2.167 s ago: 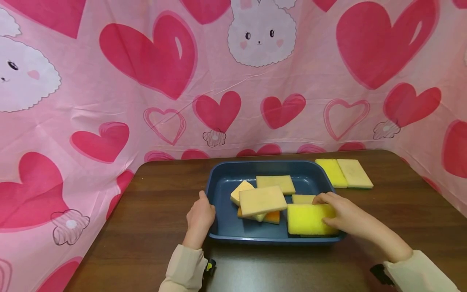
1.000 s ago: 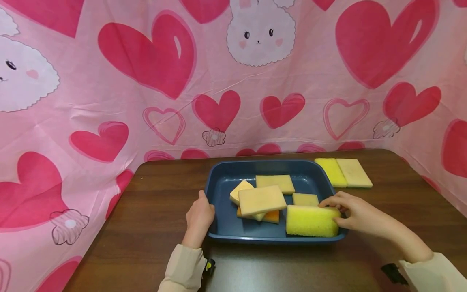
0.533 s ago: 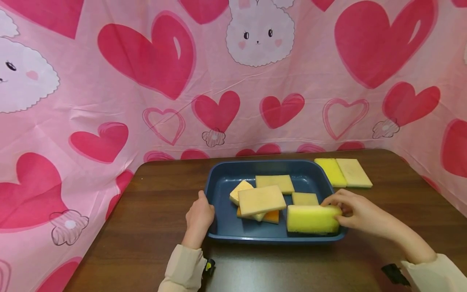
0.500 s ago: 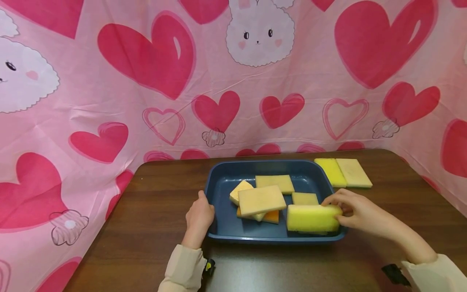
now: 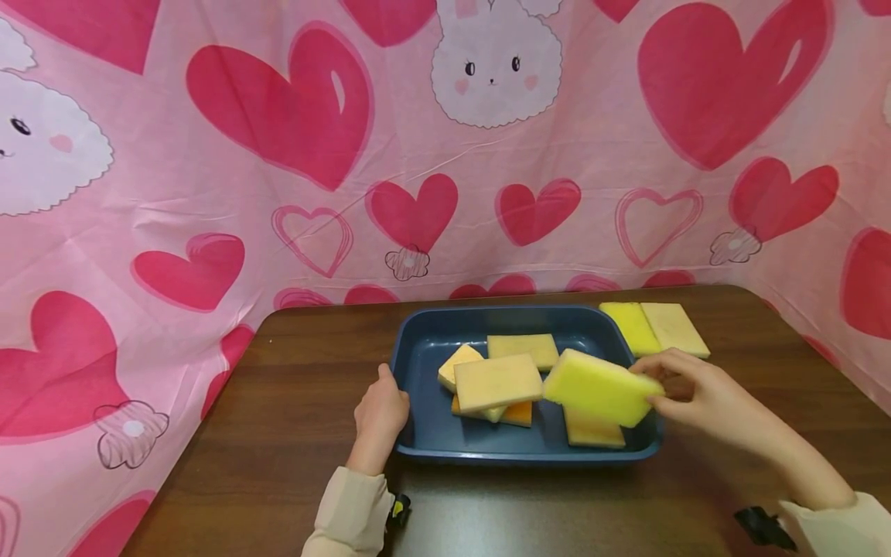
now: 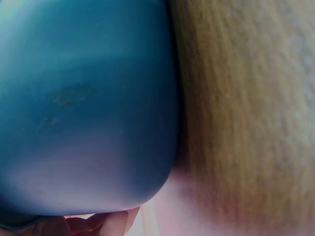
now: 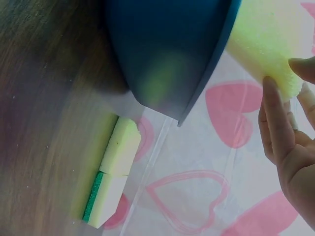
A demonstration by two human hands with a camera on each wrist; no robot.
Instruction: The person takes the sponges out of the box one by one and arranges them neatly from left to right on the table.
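Note:
In the head view my right hand [image 5: 699,391] pinches the right end of a bright yellow sponge [image 5: 602,389], raised and tilted over the right part of a dark blue tray [image 5: 515,456]. Thumb and fingers close on the sponge's [image 7: 261,42] end in the right wrist view. My left hand [image 5: 381,414] grips the tray's left rim; its fingertips show behind the tray wall [image 6: 93,98] in the left wrist view. Under the lifted sponge lies a partly covered pale sponge [image 5: 595,433]. A cream sponge [image 5: 497,381] tops a small pile at the tray's centre.
Within the pile are a pale yellow block [image 5: 455,363] and an orange-edged piece [image 5: 518,414]. Another pale sponge [image 5: 522,350] lies behind. Past the tray's back right corner, a yellow sponge [image 5: 629,326] and a cream one [image 5: 675,329] sit side by side on the wooden table [image 5: 299,456].
The right hand has lifted the yellow sponge off the tray's front right corner and tilted it, uncovering the pale sponge at the front. The left hand has stayed at the rim.

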